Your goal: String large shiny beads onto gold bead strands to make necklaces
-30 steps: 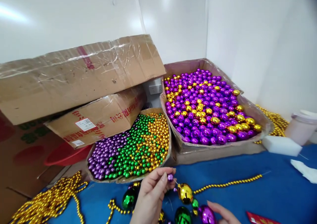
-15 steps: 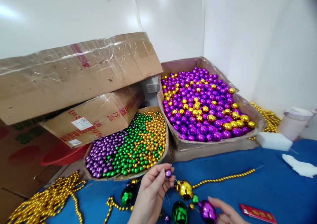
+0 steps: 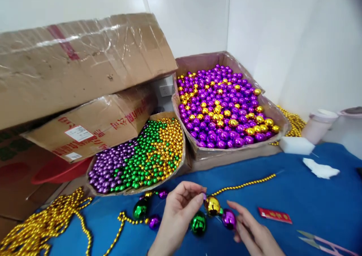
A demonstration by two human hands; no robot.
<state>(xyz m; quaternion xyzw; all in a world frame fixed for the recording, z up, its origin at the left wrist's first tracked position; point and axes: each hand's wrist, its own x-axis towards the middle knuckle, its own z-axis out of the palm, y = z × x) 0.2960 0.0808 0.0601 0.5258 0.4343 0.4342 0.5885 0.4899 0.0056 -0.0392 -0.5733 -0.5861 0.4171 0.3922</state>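
Holding strung beads near cartons of coloured balls.

White walls meet behind a blue-covered table.

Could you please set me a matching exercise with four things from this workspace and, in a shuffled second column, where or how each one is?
1. Left hand
2. Red packet
3. Scissors
4. White block

A. Beside the lidded cup
B. Blades apart
C. Pinching a small purple bead
D. Between the scissors and the straight gold strand

Pairs: 1-C, 2-D, 3-B, 4-A
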